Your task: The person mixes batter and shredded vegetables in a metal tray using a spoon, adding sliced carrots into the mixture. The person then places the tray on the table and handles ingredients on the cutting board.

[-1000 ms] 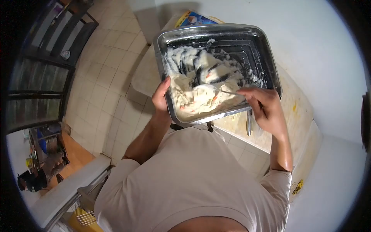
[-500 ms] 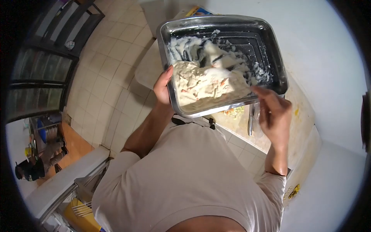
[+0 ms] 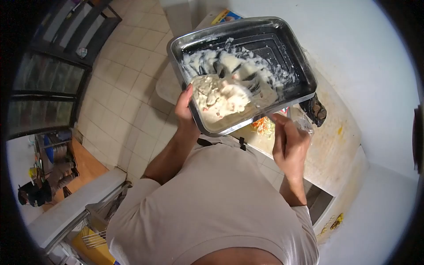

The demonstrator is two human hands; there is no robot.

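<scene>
My left hand point(image 3: 184, 110) grips the left side of a deep rectangular metal tray point(image 3: 270, 42), thumb over the rim. The tray is held tilted above the counter. A thick creamy mixture with orange bits point(image 3: 214, 104) is heaped in its near left corner, and white smears cover much of the base. At the near right edge, my right hand point(image 3: 291, 143) is closed around the thin handle of what looks like a spoon point(image 3: 270, 115). The spoon's far end reaches into the mixture and is blurred by motion.
Below the tray, shredded orange and green vegetables point(image 3: 263, 128) lie on the counter point(image 3: 335, 150). A black plastic bag point(image 3: 314, 110) and clear plastic point(image 3: 304, 125) lie right of the tray. A yellow and blue package point(image 3: 226, 17) is behind it. Tiled floor point(image 3: 119, 84) stretches left.
The tray has shifted left and turned slightly. My right hand has moved left and toward me, and the mixture is bunched further left. The black bag has come into view.
</scene>
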